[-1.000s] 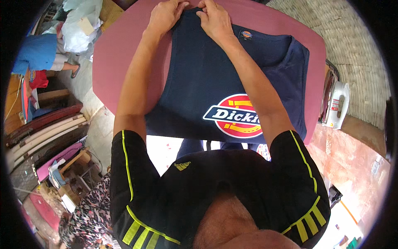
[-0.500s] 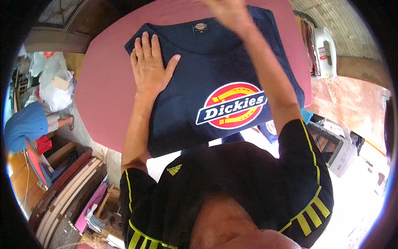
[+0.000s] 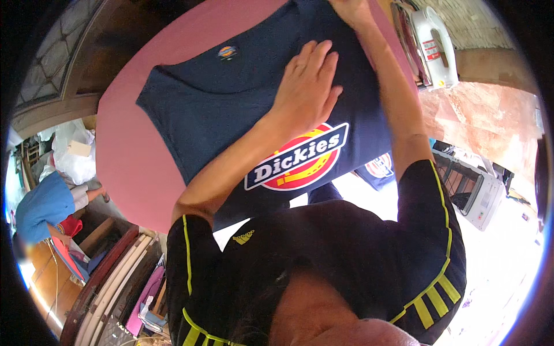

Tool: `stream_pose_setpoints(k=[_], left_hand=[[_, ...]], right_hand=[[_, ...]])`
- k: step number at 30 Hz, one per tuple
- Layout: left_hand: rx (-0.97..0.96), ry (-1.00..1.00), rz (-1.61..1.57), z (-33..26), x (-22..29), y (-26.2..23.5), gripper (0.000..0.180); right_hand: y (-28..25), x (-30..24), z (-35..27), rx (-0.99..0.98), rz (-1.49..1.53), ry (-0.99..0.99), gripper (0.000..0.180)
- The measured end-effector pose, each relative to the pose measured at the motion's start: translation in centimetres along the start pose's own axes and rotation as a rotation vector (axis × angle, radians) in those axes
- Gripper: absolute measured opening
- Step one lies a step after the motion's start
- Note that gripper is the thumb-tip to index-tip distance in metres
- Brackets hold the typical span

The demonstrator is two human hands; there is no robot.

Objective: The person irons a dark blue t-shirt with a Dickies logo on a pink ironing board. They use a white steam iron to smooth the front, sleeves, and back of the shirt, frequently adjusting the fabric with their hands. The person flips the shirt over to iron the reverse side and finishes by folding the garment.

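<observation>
A dark navy shirt (image 3: 225, 115) with a wide neckline is spread over a rounded pink tabletop (image 3: 130, 150). A red, yellow and white emblem (image 3: 300, 158) is printed on its front. My left hand (image 3: 309, 83) lies palm down on the cloth just above the emblem, fingers stretched out and holding nothing. At the shirt's far right part is my right hand (image 3: 353, 12). The top edge of the picture cuts off most of its fingers, so its grip is hidden.
A white object with a handle (image 3: 435, 49) stands beyond the table's right side. Below it is a grey appliance (image 3: 476, 196). At left are white plastic bags (image 3: 75, 153), a person in a blue top (image 3: 43, 205) and stacked long boards (image 3: 109, 277).
My left hand has slid right across the shirt from its left shoulder to above the emblem. The right hand has come down to the far right part. The shirt appears shifted and turned in view.
</observation>
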State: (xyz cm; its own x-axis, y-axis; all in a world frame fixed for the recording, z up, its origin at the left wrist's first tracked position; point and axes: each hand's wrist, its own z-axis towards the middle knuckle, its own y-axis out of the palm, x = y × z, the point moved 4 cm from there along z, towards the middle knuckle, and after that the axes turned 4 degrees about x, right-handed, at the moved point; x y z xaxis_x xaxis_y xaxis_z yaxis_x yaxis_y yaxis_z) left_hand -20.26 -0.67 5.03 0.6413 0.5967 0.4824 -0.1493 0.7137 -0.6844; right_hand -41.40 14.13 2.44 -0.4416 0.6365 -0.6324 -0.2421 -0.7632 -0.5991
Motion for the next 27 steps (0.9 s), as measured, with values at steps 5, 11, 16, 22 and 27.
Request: stream_pose_setpoints(k=[5, 11, 16, 22, 27], left_hand=[[0.111, -0.044, 0.42, 7.2, -4.8, 6.4, 0.046], [-0.03, -0.19, 0.597, 8.6, -9.8, 5.8, 0.061], [-0.055, -0.193, 0.645, 9.2, -10.5, 6.5, 0.058], [-0.071, -0.188, 0.646, 9.3, -10.0, 5.9, 0.056], [-0.07, -0.187, 0.663, 9.1, -9.5, 5.8, 0.055]], right_hand=[[-0.2, 1.9, 0.4, -0.017, -0.01, -0.086, 0.02], [-6.5, -1.3, -7.6, -0.158, 0.182, -0.155, 0.033], [-16.6, -2.7, -19.1, -0.363, -0.057, 0.041, 0.037], [-19.6, -1.1, -22.4, -0.284, 0.039, 0.268, 0.035], [-19.7, -1.1, -22.8, -0.229, -0.017, 0.102, 0.03]])
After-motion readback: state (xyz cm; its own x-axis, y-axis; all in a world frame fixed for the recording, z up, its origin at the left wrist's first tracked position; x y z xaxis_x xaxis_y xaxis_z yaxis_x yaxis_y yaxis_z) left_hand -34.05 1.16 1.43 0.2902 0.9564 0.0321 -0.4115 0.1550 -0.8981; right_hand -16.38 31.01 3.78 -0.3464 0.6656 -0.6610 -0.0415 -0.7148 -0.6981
